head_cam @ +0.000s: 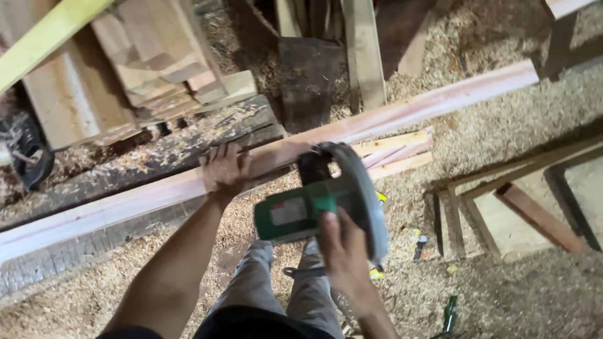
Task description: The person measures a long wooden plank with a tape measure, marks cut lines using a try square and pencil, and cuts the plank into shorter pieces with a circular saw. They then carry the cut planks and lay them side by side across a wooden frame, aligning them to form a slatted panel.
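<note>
One long reddish plank [402, 113] is lying diagonally across one dark, shaving-strewn beam [157, 157]. One stack of pale boards [157, 63] is sitting behind the beam's far edge. One green circular saw [320, 204] is hanging just before the plank's near edge, the right hand [339, 248] clenching its handle. The left hand [225, 168] is pressing flat, fingers spread, on the plank. One green bottle [450, 314] is lying in the sawdust.

Floor [515, 295]: thick sawdust and shavings throughout. Stacked timber offcuts [157, 56], upper left. Dark upright plank [311, 75], top centre. Open wooden frame [502, 220], right side. Green bottle [450, 314], bottom edge. Light: dim, warm.
</note>
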`<state>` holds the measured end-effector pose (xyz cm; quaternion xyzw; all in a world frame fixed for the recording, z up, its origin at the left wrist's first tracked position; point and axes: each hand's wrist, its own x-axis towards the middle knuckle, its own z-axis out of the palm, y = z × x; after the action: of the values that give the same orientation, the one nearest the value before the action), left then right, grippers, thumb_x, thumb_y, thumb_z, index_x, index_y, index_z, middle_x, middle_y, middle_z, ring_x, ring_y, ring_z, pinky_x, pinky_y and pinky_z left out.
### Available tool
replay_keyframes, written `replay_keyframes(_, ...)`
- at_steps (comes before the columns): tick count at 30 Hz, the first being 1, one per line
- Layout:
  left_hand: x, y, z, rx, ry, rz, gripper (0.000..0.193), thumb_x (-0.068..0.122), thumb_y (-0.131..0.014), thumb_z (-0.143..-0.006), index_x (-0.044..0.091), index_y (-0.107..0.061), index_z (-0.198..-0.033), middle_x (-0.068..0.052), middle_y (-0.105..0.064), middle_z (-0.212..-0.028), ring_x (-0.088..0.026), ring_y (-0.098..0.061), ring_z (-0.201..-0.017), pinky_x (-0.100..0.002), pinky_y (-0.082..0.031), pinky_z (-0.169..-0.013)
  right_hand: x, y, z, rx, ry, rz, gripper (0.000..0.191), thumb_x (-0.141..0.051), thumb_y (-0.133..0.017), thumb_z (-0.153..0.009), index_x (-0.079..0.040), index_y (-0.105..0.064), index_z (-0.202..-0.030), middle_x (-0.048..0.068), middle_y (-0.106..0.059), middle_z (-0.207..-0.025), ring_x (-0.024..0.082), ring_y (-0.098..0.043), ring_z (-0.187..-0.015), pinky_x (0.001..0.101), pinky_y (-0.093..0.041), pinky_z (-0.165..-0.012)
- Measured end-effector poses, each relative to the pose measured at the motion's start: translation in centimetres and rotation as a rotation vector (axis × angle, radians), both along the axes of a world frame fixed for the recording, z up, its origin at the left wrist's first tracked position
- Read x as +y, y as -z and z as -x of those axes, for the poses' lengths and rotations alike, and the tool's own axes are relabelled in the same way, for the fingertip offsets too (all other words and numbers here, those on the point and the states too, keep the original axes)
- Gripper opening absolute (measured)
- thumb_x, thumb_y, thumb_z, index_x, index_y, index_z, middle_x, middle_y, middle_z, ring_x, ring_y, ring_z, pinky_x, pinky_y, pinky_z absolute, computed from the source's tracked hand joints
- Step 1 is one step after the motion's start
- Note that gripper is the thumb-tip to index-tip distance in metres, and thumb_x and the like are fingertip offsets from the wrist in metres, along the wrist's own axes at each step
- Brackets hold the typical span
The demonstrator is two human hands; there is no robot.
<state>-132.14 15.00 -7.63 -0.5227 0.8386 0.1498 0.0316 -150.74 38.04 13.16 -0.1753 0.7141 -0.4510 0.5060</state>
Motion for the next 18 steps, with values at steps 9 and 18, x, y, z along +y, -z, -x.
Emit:
replay_keyframes(9,0.5,0.3,1.4,-0.083,0.063,0.101,0.041,0.053,-0.051,-0.101,0.015,-0.064,-0.110,-0.014,-0.064,-0.115,-0.034,-0.055,-0.114,-0.059,-0.038,-0.096,-4.4,1.5,0.9,-0.030,-0.218,-0.152,0.054,-0.050,-0.038,-0.104,-0.003,-0.063,-0.113,0.005,-0.056,-0.052,0.019,-0.055,-0.042,0.0448,-0.050,-0.047)
replay_keyframes(18,0.7,2.9,0.8,-0.074,0.104,0.202,0.035,0.046,-0.049,-0.103,0.017,-0.067,-0.108,-0.011,-0.065,-0.110,-0.034,-0.058,-0.112,-0.060,-0.041,-0.089,-4.6,1.2,2.5,0.101,-0.188,-0.060,0.057,-0.054,-0.045,-0.101,-0.001,-0.063,-0.115,0.023,-0.068,-0.064,0.043,-0.072,-0.067,0.0556,-0.056,-0.067)
